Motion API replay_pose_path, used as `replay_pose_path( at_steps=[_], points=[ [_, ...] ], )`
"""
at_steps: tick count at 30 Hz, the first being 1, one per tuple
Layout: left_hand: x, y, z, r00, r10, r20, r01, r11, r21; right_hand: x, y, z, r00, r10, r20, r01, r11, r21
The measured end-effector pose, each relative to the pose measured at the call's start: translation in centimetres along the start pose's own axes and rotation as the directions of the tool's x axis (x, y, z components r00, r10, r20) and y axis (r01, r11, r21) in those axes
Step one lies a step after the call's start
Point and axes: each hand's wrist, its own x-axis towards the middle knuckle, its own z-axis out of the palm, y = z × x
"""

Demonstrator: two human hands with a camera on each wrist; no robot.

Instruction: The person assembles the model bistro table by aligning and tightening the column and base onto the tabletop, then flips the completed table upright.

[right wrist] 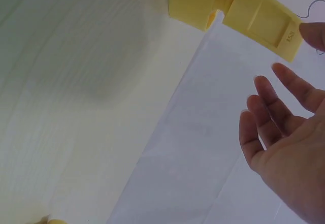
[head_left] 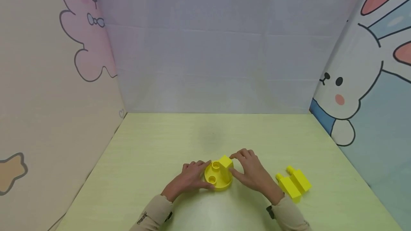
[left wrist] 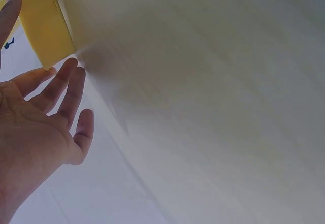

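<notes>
A round yellow base with raised ring sockets lies on the table. My left hand holds it from the left, thumb at the near rim and fingers at the far side. On the base's right part stands a yellow block, its narrow neck toward the base; how deep the neck sits is hidden. My right hand is beside that block, thumb touching its end and the other fingers spread, slightly off it in the right wrist view. The left wrist view shows the base's side wall against my left thumb and index finger.
Two more yellow blocks with round pegs lie side by side on the table, right of my right forearm. A pale cloth wall closes the back, and printed walls stand left and right.
</notes>
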Motion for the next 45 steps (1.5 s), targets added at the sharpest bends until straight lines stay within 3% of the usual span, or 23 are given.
replay_pose_path(
  at_steps=[7,11,14,17,21,23,29,35,41,45],
  points=[
    [0.0,0.1,0.1,1.000,-0.004,0.002,0.004,1.000,-0.009,0.1,0.5,0.4,0.998,-0.051,0.039,0.048,0.994,0.095],
    [0.0,0.1,0.1,1.000,-0.015,0.013,0.015,1.000,-0.014,0.4,0.3,0.6,0.999,0.047,-0.022,-0.047,0.998,-0.033],
    [0.0,0.1,0.0,1.000,-0.008,0.010,0.008,1.000,-0.018,0.4,0.0,0.4,0.986,0.156,-0.058,-0.163,0.978,-0.128],
    [0.0,0.1,-0.1,1.000,-0.003,0.004,0.003,1.000,-0.019,0.3,0.0,0.1,0.975,0.220,-0.028,-0.221,0.970,-0.103],
    [0.0,0.2,-0.1,1.000,-0.009,0.007,0.009,1.000,-0.006,0.1,0.5,-0.2,0.985,0.166,0.050,-0.167,0.986,0.026],
    [-0.1,0.2,-0.1,1.000,-0.012,0.010,0.012,1.000,-0.001,0.1,0.5,-0.3,0.991,0.125,0.051,-0.128,0.991,0.043],
    [-0.2,0.1,0.0,1.000,-0.001,-0.002,0.001,1.000,-0.004,0.1,0.4,-0.4,0.990,0.137,-0.016,-0.137,0.978,-0.155],
    [-0.1,0.1,0.0,1.000,-0.007,0.002,0.007,1.000,-0.006,-0.1,0.8,-0.9,0.999,0.027,0.021,-0.027,0.999,-0.017],
    [-0.1,0.0,0.0,1.000,-0.005,-0.003,0.005,1.000,-0.003,-0.1,0.7,-0.7,0.997,0.082,-0.001,-0.081,0.989,-0.126],
    [0.0,0.0,0.0,1.000,-0.003,-0.002,0.003,1.000,-0.007,-0.4,0.6,-0.7,0.996,0.090,-0.010,-0.091,0.987,-0.133]
  ],
)
